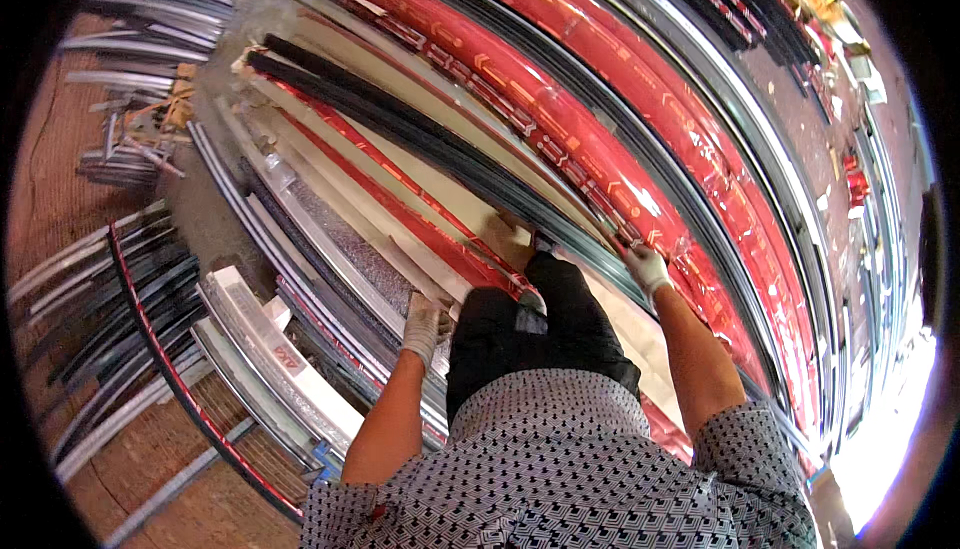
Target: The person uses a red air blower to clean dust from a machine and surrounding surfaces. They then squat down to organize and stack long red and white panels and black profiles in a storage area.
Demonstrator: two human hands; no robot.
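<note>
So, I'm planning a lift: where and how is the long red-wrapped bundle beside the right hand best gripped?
Probably the nearer stretch of the red-wrapped bundle, grips spaced apart, from its left, where the right hand is: it's long and rounded, with dark profiles close along its right.

Blown-out glare [890,449] at lower right

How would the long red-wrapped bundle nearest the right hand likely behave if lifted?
The red-wrapped bundle is probably fairly heavy, being long and thick. Its shiny wrap may feel slippery, even to the gloved right hand. Given that length, lifting one end would likely leave the other dragging.
</note>
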